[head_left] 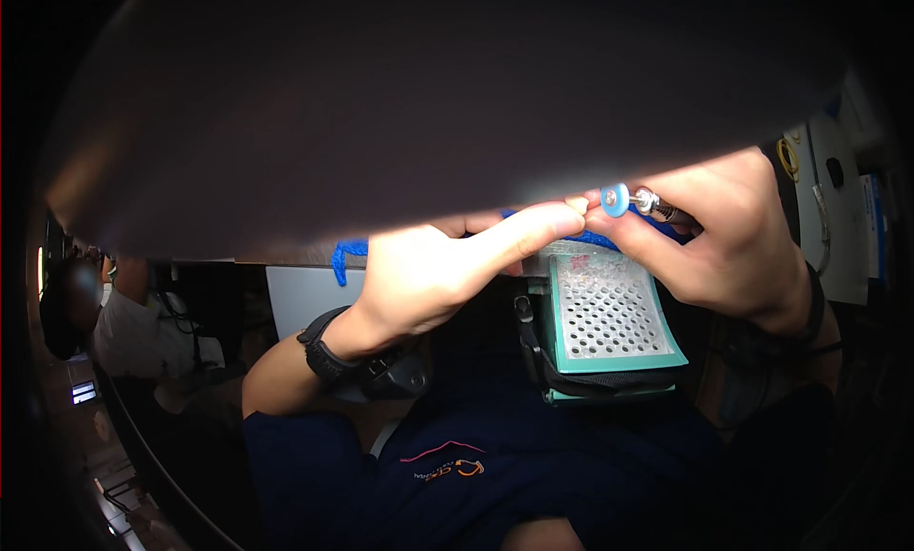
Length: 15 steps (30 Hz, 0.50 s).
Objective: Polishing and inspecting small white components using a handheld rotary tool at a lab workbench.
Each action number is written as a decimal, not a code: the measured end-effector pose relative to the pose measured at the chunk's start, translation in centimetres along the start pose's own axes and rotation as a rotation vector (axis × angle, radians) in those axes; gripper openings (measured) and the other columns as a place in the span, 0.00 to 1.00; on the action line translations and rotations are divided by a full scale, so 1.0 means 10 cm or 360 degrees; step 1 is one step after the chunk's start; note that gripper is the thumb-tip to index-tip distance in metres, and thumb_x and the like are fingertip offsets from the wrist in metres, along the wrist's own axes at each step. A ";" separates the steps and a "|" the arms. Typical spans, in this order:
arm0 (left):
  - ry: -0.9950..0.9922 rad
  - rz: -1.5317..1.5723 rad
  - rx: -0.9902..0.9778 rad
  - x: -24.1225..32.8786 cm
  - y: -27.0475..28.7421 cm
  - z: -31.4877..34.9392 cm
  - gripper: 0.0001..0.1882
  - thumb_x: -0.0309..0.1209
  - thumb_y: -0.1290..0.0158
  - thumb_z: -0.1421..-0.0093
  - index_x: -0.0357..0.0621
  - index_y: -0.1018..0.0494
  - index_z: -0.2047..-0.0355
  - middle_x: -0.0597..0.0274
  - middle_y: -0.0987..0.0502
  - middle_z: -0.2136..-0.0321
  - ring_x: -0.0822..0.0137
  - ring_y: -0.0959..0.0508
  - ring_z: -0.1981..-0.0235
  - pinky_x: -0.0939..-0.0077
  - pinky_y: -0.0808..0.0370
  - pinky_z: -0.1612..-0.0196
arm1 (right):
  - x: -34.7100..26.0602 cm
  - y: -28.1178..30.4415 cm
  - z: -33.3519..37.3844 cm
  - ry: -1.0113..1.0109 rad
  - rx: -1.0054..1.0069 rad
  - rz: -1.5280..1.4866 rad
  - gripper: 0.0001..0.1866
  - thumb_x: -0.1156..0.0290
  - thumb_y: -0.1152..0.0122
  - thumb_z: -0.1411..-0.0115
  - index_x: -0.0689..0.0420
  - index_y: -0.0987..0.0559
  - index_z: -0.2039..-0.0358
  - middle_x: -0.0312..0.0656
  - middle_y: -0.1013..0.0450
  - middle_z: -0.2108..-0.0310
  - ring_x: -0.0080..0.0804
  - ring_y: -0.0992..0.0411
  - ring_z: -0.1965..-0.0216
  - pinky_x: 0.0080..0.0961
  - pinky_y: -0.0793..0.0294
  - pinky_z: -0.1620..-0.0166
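My right hand (pixel 724 232) is closed round a slim rotary handpiece (pixel 674 214). A small light-blue disc (pixel 615 200) sits on the end of its metal shaft and points toward my left hand. My left hand (pixel 443 265) is closed in a pinch, thumb against the fingers, just left of the disc. Whatever lies between those fingertips is too small and too hidden to make out. The two hands nearly touch at the fingertips. Blue cloth (pixel 598 239) shows beneath them. Below sits a teal-edged box with a perforated metal plate (pixel 614 318).
A large dark blurred shape (pixel 428 103) covers the upper view, close above my hands. Far left, a person in a white top (pixel 143 332) sits nearby. A white panel (pixel 309 299) lies left of my left wrist. A yellow coiled cable (pixel 787 159) hangs at the right.
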<state>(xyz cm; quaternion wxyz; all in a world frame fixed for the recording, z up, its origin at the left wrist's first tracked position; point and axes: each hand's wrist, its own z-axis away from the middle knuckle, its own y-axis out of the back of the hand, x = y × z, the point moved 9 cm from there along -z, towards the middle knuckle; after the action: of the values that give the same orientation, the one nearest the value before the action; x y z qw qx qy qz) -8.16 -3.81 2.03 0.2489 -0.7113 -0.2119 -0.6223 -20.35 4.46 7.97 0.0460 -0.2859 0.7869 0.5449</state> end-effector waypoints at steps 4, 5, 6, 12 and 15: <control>0.0007 0.0009 -0.0022 -0.02 0.02 -0.01 0.12 0.14 0.38 0.41 0.31 0.23 0.56 0.48 0.16 0.63 0.73 0.19 0.74 0.83 0.23 0.74 | -0.02 -0.02 0.01 0.0067 0.0024 0.0233 0.10 0.73 0.24 0.49 0.64 0.15 0.68 0.44 0.19 0.75 0.35 0.19 0.76 0.25 0.24 0.74; -0.0015 0.0006 -0.0034 -0.02 0.02 -0.02 0.12 0.14 0.38 0.41 0.31 0.23 0.57 0.48 0.16 0.64 0.73 0.19 0.74 0.83 0.23 0.74 | -0.03 -0.02 0.01 0.0074 0.0034 0.0263 0.10 0.73 0.24 0.50 0.63 0.15 0.68 0.44 0.19 0.75 0.35 0.19 0.76 0.25 0.24 0.74; -0.0019 0.0017 -0.0034 -0.02 0.02 -0.02 0.12 0.15 0.38 0.41 0.31 0.23 0.57 0.48 0.15 0.64 0.74 0.19 0.75 0.84 0.24 0.74 | -0.03 -0.03 0.01 0.0076 0.0027 0.0288 0.11 0.73 0.23 0.50 0.63 0.15 0.68 0.44 0.19 0.75 0.35 0.19 0.76 0.25 0.24 0.74; 0.0128 0.0012 0.0008 -0.07 0.05 0.00 0.11 0.16 0.37 0.41 0.32 0.22 0.58 0.50 0.15 0.65 0.75 0.19 0.74 0.85 0.23 0.74 | -0.05 -0.06 0.00 0.0067 0.0021 0.0280 0.11 0.73 0.23 0.51 0.64 0.15 0.70 0.43 0.20 0.78 0.34 0.20 0.79 0.25 0.24 0.75; 0.0167 -0.0035 0.0001 -0.09 0.05 0.00 0.10 0.16 0.37 0.40 0.33 0.22 0.58 0.49 0.15 0.65 0.72 0.16 0.71 0.86 0.23 0.74 | -0.09 -0.05 0.00 0.0132 0.0066 0.0329 0.11 0.73 0.23 0.51 0.64 0.16 0.71 0.43 0.21 0.79 0.33 0.20 0.80 0.25 0.24 0.76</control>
<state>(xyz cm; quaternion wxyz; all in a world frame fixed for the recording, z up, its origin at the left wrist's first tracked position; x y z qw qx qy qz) -7.99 -4.17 1.09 0.2530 -0.6752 -0.2067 -0.6614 -19.34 4.69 7.91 -0.0373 -0.2246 0.8245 0.5180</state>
